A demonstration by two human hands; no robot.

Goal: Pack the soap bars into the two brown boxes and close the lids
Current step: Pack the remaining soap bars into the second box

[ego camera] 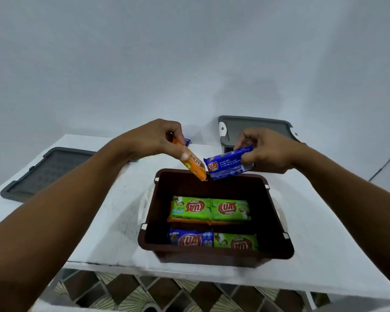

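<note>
An open brown box [277,224] stands near the table's front edge. Inside lie two green soap bars [209,209] on top of orange ones, with a blue bar [190,238] and a green bar [236,242] nearer me. My left hand [153,140] pinches an orange soap bar [193,164], tilted down over the box's far rim. My right hand [268,149] grips a blue soap bar [227,164] just above the same rim. A second box sits behind my right hand, mostly hidden.
A grey lid [47,172] lies flat at the table's left. Another grey lid [252,127] leans at the back right against the wall. More wrapped bars [187,141] peek out behind my left hand. The white table [113,221] ends just before the patterned floor.
</note>
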